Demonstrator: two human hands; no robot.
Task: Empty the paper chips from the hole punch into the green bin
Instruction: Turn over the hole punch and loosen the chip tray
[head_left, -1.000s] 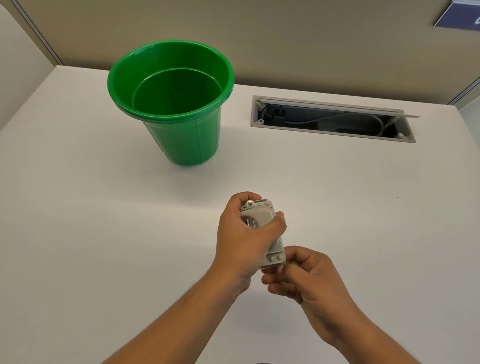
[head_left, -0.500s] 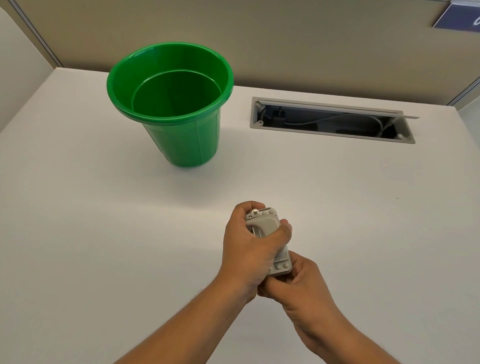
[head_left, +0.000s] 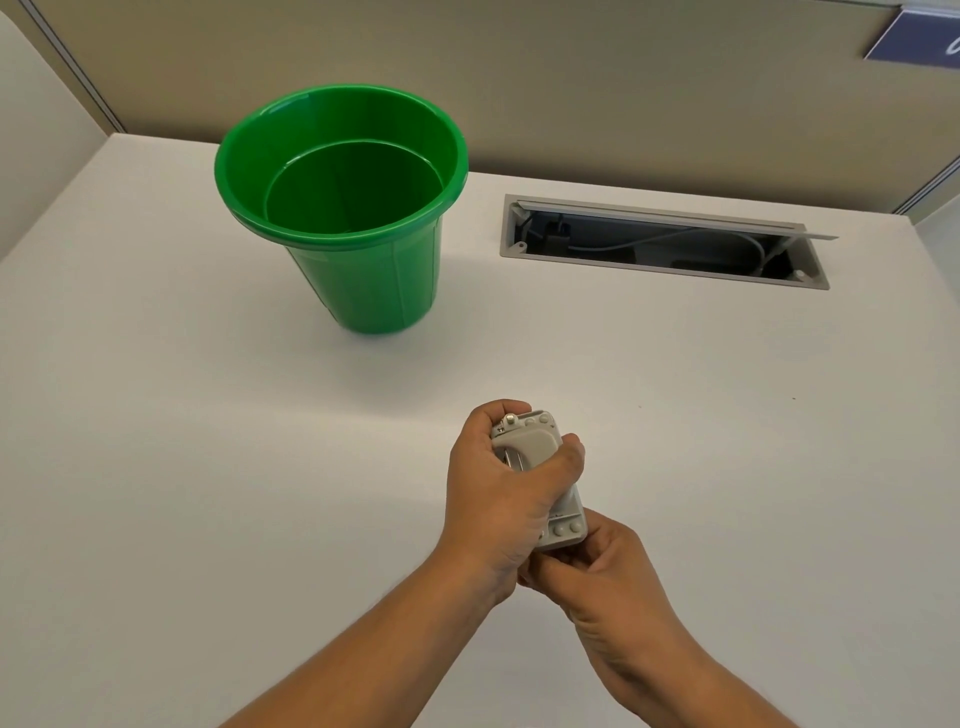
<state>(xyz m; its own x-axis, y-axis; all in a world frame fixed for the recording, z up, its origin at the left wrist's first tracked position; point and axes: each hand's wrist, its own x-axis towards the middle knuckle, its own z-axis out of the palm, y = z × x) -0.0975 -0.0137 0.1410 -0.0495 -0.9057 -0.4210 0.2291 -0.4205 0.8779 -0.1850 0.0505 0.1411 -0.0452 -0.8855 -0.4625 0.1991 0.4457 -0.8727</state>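
Observation:
A small grey hole punch is held above the white desk near its front middle, its underside with round rubber feet turned up toward me. My left hand wraps around its middle. My right hand pinches its near end from below, fingers partly hidden behind the left hand. The green bin stands upright at the back left, well away from both hands, and I see no chips inside it.
An open cable tray with wires is sunk into the white desk at the back right. A beige partition wall runs along the far edge, with a blue label at the top right.
My right hand has slid in under the near end of the punch and closed tighter against the left hand. The punch has barely shifted.

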